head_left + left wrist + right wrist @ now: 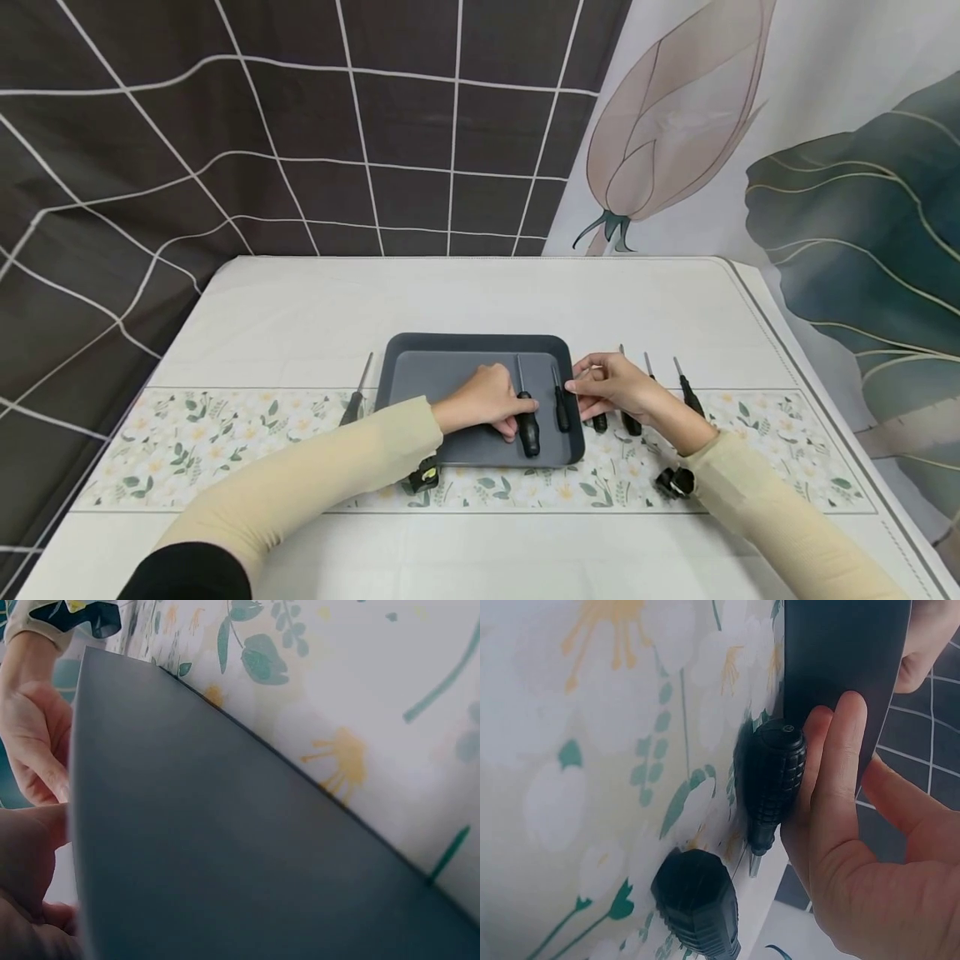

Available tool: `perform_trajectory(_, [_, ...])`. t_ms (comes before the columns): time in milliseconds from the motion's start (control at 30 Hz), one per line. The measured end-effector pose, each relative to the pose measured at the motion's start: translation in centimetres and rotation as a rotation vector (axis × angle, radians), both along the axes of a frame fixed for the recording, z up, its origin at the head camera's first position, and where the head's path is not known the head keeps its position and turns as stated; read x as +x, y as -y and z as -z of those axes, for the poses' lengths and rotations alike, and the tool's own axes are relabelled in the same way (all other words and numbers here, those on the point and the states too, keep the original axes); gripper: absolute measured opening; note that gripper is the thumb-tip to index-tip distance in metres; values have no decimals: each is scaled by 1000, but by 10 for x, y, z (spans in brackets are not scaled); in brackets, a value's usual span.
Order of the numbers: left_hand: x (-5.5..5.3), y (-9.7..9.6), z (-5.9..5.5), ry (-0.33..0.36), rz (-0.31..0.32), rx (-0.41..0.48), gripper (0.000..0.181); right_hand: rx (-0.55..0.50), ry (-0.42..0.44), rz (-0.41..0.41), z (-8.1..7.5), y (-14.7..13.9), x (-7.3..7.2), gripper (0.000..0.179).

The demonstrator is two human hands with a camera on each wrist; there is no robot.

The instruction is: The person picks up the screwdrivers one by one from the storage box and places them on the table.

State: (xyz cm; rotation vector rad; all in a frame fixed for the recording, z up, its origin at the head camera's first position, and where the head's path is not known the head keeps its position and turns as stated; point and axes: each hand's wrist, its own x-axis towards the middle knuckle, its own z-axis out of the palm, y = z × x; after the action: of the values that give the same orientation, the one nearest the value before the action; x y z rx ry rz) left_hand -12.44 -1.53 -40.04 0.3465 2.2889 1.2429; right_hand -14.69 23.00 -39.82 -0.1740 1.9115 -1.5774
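A grey rectangular tray (435, 343) lies on the table with two black-handled screwdrivers inside. My left hand (491, 398) reaches in over the tray; its index finger crosses the handle of the larger screwdriver (530, 435), the thumb beside it on the left. The smaller screwdriver (562, 410) lies parallel, closer to the right wall. At that wall my right hand (611, 383) pinches the tray's rim. In the right wrist view, fingers (840, 750) press along the tray's outer side (840, 652), and the thumb is on the opposite side.
Just right of the tray, beside and under the right hand, lie several black-handled screwdrivers, including one (632, 425) by the wrist and another (690, 396) farther right. One more screwdriver (353, 406) lies left of the tray. The white table (300, 300) carries a floral strip (225, 433).
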Motion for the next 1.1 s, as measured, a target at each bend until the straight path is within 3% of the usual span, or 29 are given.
perform_trajectory(467, [1, 1, -5, -17, -17, -39, 35, -5, -11, -4, 0, 1, 0, 35])
perform_trajectory(700, [0, 1, -3, 18, -17, -5, 35, -3, -6, 8, -1, 1, 2, 34])
perform_trajectory(1100, [-1, 2, -2, -9, 2, -21, 37, -23, 3, 10, -2, 1, 3, 33])
